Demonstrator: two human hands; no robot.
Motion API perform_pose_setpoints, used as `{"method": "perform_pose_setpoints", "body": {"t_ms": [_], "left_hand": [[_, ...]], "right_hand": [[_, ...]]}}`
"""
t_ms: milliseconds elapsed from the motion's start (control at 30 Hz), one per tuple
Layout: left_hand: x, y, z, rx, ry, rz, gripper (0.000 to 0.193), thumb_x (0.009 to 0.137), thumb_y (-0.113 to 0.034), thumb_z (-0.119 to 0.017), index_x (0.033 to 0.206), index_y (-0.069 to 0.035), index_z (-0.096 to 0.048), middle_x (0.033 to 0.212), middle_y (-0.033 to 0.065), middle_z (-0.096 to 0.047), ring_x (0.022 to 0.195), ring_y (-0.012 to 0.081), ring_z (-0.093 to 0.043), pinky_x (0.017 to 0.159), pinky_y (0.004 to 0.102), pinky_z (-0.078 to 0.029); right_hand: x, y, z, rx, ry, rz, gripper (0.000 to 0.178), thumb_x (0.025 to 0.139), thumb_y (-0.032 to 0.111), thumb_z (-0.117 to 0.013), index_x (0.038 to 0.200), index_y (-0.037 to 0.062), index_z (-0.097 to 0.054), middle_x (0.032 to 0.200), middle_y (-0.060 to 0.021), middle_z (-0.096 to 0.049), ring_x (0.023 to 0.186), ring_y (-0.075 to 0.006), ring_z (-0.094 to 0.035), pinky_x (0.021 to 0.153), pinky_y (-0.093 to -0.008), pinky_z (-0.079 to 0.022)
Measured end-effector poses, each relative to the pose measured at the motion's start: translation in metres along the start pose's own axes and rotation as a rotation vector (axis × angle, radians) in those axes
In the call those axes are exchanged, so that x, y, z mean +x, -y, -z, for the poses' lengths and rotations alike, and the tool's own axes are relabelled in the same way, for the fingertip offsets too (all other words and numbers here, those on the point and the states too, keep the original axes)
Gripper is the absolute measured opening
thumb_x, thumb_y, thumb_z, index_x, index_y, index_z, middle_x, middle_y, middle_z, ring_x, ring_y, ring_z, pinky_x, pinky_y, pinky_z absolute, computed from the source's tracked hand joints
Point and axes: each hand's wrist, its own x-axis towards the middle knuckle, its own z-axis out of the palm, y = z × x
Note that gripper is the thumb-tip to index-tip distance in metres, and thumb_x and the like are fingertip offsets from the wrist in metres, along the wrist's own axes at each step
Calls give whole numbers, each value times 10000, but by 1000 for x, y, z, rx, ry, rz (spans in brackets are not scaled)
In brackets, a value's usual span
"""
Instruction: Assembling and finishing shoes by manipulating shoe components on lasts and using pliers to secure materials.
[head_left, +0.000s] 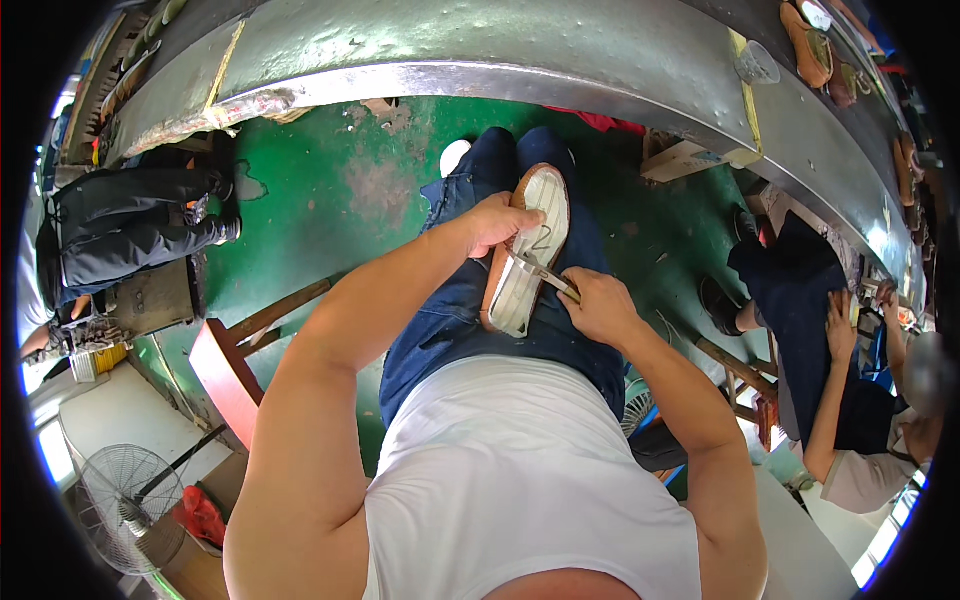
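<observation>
A shoe (pixel 537 240) lies sole up across my thighs, its toe pointing away from me. Its underside is whitish with a dark hand-drawn mark, and a tan-brown edge runs round it. My left hand (pixel 497 222) grips the shoe at its left side near the forepart, thumb pressed on the sole. Closed round the handle of a metal tool that looks like pincers (pixel 540 270) is my right hand (pixel 602 305). The tool's head reaches the left edge of the shoe, at about its middle. Where its jaws meet the shoe is too small to make out.
A long metal-topped bench (pixel 450 82) curves across in front of me, with a clear plastic cup (pixel 757 64) and shoes (pixel 808 48) at its right. Co-workers sit on both sides. A red-backed chair (pixel 226 380) and a fan (pixel 128 508) stand at the left.
</observation>
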Motion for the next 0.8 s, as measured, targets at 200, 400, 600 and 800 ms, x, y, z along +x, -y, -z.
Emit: {"method": "perform_pose_setpoints", "body": {"t_ms": [200,400,600,800], "left_hand": [[-12,56,-12,-498,87,-133,571,1088,-465,-277,1413,-36,-469,1267,135,-626,1163,245,-603,1048,392,-451],[-23,99,-37,-209,-204,-259,568,1084,-486,-261,1481,-112,-418,1341,123,-559,1197,205,-554,1044,354,-456],[-35,125,-29,-432,-108,-329,558,1085,-455,-310,1543,-141,-262,1407,101,-481,1279,217,-479,1087,378,-405],[-34,111,-35,-511,-12,-415,689,997,-468,-572,1521,-154,-254,1401,95,-479,1290,227,-475,1081,401,-415]], "right_hand": [[-11,4,37,-40,215,-64,261,876,229,-681,1018,11,-654,982,-216,-691,913,-406,-667,836,-475,-516],[-19,8,37,514,509,-461,294,929,231,-632,985,-57,-642,919,-204,-679,720,-263,-677,606,-400,-556],[14,41,41,205,572,-391,232,918,184,-624,872,-42,-640,738,-111,-658,640,-185,-649,566,-357,-516],[-10,8,-25,484,157,-291,268,888,243,-651,838,-19,-662,688,-112,-678,598,-224,-646,616,-379,-518]]}}
